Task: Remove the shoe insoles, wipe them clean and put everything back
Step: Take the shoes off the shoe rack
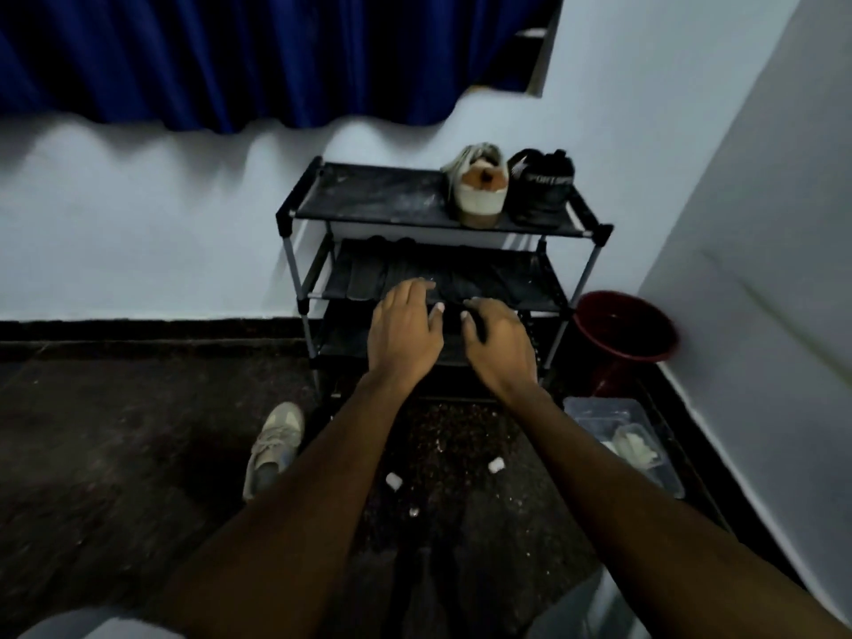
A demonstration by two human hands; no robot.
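both arms reach out toward a black rack (428, 228) against the wall. left hand (403, 329) is palm down with fingers spread, fingertips over the middle shelf where a few dark flat strips lie, could be insoles, too dark to say for sure. right hand (500, 343) is palm down too, fingers loosely curled over something dark at the shelf's front edge; can't tell if it's actually gripping it or just resting on it. left one is clearly holding nothing.

top shelf has a white shoe (477, 186) with a tan inside and a black shoe (544, 186) just beside it, both at the right end, heels toward the camera. another pale shoe (274, 447) is on the floor, left of the left forearm. a red bucket (627, 327) stands right of the rack near the corner, and in front of it a clear tub (594, 408) with a whitish cloth (634, 447) inside. couple of small white bits on the dark floor between the arms. blue curtain (258, 57) hangs above.
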